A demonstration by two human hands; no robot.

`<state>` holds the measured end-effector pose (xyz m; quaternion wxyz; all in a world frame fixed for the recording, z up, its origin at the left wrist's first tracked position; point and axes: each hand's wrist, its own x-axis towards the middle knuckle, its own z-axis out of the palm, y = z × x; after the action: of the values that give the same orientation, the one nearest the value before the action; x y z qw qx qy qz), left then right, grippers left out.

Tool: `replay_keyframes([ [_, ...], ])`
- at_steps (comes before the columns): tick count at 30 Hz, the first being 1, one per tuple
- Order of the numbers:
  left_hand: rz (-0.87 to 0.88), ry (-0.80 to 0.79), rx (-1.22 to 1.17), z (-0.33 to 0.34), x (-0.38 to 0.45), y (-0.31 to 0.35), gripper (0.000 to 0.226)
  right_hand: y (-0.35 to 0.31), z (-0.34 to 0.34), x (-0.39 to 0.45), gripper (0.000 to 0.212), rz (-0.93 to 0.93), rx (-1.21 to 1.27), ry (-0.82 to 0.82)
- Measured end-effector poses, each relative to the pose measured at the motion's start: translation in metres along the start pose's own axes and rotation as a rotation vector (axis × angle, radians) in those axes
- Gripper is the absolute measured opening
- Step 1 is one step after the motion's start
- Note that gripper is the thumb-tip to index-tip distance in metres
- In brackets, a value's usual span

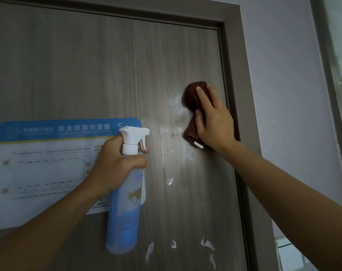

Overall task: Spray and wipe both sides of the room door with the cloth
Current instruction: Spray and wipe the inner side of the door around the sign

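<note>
Brown and bunched, the cloth (193, 100) was pressed flat against the door (111, 71) under the right hand (213, 120), close to the door's right edge where it met the frame (242, 75). The fingers were spread over the fabric rather than curled round it, so the hand pinned the cloth to the wood instead of gripping it. Just left of it a wet, foamy smear (176, 130) ran down the grey wood-grain panel, and separate white dabs of foam (149, 251) sat lower down, not yet wiped. The left hand (115, 163) was wrapped tight around the neck of the spray bottle (127, 202), one finger on the trigger, nozzle aimed toward the wet patch. Behind that hand a laminated evacuation notice (48, 163) was stuck to the door.

The likely trouble was the lower foam running down before the cloth reached it, leaving streaks. Another squeeze of the trigger could also mist the notice. Pinned only by a flat palm, the cloth could slip on the wet surface.

The door's handle and lower half were out of frame, the notice's small print was too blurred to read, and the far side of the door could not be seen at all.
</note>
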<state>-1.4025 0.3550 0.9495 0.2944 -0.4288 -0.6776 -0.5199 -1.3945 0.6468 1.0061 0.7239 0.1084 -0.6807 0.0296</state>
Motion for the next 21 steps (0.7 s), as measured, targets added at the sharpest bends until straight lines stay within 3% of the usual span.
replay_keyframes([
  [3, -0.003, 0.002, 0.000, 0.000, 0.000, 0.001, 0.034, -0.015, 0.010, -0.005, 0.055, -0.034, 0.037, 0.009],
  [10, -0.040, -0.005, -0.002, -0.001, -0.001, 0.004, 0.034, -0.001, -0.011, -0.106, 0.055, -0.350, 0.079, -0.177],
  [17, -0.047, 0.006, 0.007, 0.000, -0.002, 0.005, 0.036, -0.017, 0.004, -0.004, 0.055, -0.067, 0.064, -0.050],
  [21, -0.044, 0.001, 0.023, 0.000, -0.002, 0.007, 0.035, -0.027, 0.011, -0.015, 0.055, -0.070, 0.064, -0.034],
])
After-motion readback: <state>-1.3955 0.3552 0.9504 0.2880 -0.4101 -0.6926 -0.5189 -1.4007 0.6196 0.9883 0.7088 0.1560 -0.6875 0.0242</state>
